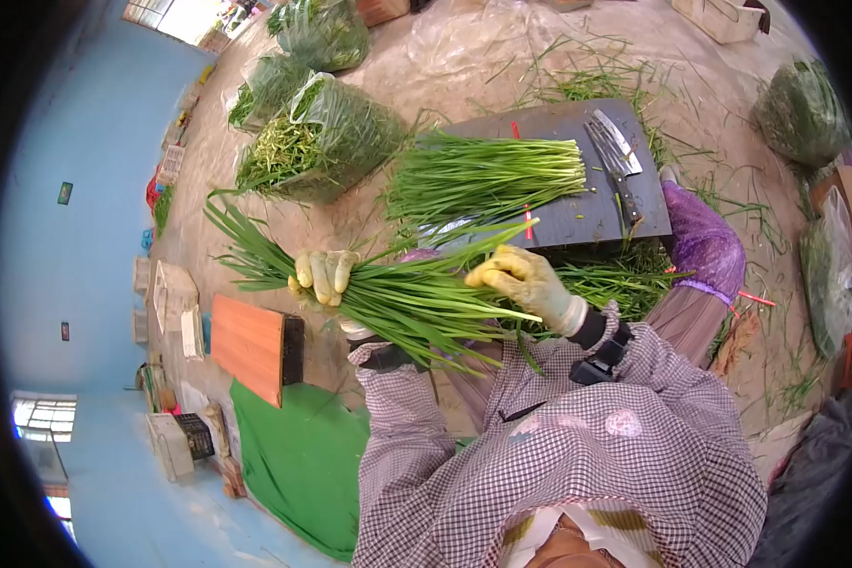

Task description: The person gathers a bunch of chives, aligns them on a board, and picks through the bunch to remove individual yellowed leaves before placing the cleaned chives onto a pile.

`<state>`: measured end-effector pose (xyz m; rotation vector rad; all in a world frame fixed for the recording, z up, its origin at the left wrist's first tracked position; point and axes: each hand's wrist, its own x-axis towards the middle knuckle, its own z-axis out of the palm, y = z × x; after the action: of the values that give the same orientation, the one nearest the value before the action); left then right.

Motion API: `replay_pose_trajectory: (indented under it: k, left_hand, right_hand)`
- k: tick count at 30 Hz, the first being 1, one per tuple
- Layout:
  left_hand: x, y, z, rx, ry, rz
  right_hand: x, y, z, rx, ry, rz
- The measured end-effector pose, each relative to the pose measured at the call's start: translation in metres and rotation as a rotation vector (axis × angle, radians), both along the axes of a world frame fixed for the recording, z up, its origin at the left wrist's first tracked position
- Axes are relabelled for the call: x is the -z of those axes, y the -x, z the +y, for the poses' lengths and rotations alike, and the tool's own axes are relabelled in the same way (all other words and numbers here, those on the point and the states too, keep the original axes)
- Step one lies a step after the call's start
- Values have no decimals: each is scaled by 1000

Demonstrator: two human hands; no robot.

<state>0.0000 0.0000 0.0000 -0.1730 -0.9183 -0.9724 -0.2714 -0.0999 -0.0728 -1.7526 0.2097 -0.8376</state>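
Observation:
My left hand (324,275), in a pale yellow glove, is wrapped round a loose bunch of garlic chives (417,301). Their leafy tips fan out to the left and their pale stem ends point right. My right hand (532,287), gloved too, is closed in a pinch at the stem side of this bunch; what lies between its fingertips is hidden. Beyond my hands, a neat pile of garlic chives (492,175) lies on a dark low table (559,223). Red ties (528,222) show under the pile. Two knives (617,156) lie to its right.
More loose chives (615,289) lie below the table by my legs. Clear bags of greens (327,142) stand at the upper left, another bag (805,114) at the right. An orange-topped stool (246,348) and a green cloth (293,454) are at left. Cut leaves litter the floor.

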Motion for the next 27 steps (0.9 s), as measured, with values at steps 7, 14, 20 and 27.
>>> replay_pose_trajectory:
  k: [7,14,20,27]
  left_hand:
    - [13,-5,10,-64,57,181]
    - [0,14,-13,11,71,178]
    - [0,22,-18,21,31,81]
    - [8,14,-18,10,9,119]
  right_hand:
    - [78,97,-67,-237,842,1172]
    - [-5,40,-52,343,357,478]
    - [47,-6,-21,69,-373,233]
    - [3,11,-5,148,-70,116]
